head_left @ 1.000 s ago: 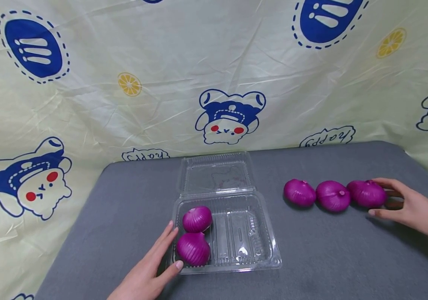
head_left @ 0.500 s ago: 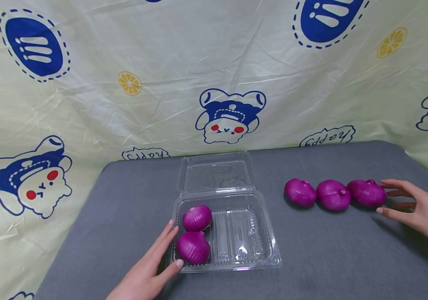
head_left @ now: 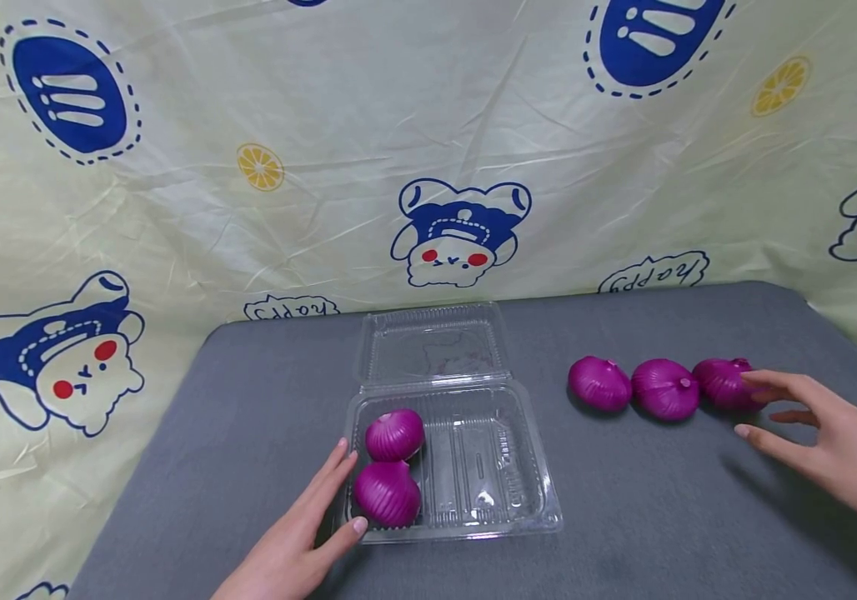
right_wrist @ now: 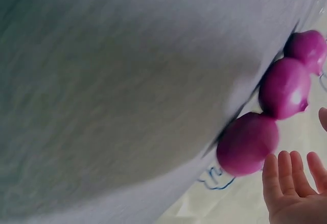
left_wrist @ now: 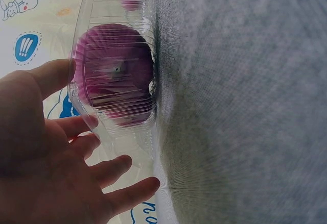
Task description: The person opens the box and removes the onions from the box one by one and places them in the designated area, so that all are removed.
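Note:
Two purple onions, a rear one (head_left: 395, 435) and a front one (head_left: 388, 495), lie along the left side of a clear plastic container (head_left: 484, 483) whose lid (head_left: 434, 346) is folded back. My left hand (head_left: 293, 533) touches the container's left rim with fingers nearly straight, as the left wrist view also shows. At the right, three more purple onions stand in a row: a left one (head_left: 599, 384), a middle one (head_left: 665, 389) and a right one (head_left: 725, 384). In front of the right onion my right hand (head_left: 834, 442) hovers, fingers spread and loosely bent, holding nothing; it partly covers that onion.
A grey cloth-covered table (head_left: 248, 417) bears everything. Behind it hangs a pale curtain (head_left: 338, 225) with cartoon prints, close to the table's back edge. The open lid reaches nearly to that edge.
My right hand first drew back to the right from the rightmost onion, then came nearer the viewer and slightly left, over its edge. The left hand and the container have stayed put.

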`<state>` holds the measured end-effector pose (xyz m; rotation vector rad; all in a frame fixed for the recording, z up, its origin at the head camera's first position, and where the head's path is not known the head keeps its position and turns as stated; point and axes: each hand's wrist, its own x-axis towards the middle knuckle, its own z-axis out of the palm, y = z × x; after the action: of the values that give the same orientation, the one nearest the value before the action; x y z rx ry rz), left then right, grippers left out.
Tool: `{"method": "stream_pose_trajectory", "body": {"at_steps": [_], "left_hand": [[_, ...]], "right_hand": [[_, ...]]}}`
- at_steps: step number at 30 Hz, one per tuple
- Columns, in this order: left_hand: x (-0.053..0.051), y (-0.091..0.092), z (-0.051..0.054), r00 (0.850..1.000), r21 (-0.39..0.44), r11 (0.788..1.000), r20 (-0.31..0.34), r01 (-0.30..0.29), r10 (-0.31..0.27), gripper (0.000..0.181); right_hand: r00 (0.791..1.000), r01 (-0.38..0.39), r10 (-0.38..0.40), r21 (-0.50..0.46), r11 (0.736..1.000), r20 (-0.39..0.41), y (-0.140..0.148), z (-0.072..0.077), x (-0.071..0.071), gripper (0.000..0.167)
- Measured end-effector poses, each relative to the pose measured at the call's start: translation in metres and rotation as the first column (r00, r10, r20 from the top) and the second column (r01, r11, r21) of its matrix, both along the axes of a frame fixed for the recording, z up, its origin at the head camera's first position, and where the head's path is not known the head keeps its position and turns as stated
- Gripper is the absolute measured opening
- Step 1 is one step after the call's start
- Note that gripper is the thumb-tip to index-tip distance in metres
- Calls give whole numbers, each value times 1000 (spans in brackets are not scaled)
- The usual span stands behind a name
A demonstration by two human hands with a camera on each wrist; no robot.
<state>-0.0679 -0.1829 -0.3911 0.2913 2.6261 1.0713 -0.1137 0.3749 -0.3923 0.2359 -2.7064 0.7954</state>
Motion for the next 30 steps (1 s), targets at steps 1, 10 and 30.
{"method": "stream_pose_trajectory", "body": {"at_steps": [1,10,30], "left_hand": [[0,0,0,1000,0,1000,1,0,0,80],[0,0,0,1000,-3,1000,-2,2,-2,79],[-2,-1,0,999,5,1000,32,-8,7,80]], "right_hand": [[1000,-14,14,1,1000,-6,-3,1,1,64],[994,-110,109,-67,992,-30,-33,7,11,64],[924,-378,378,14,926,-51,-106,21,15,73]]}}
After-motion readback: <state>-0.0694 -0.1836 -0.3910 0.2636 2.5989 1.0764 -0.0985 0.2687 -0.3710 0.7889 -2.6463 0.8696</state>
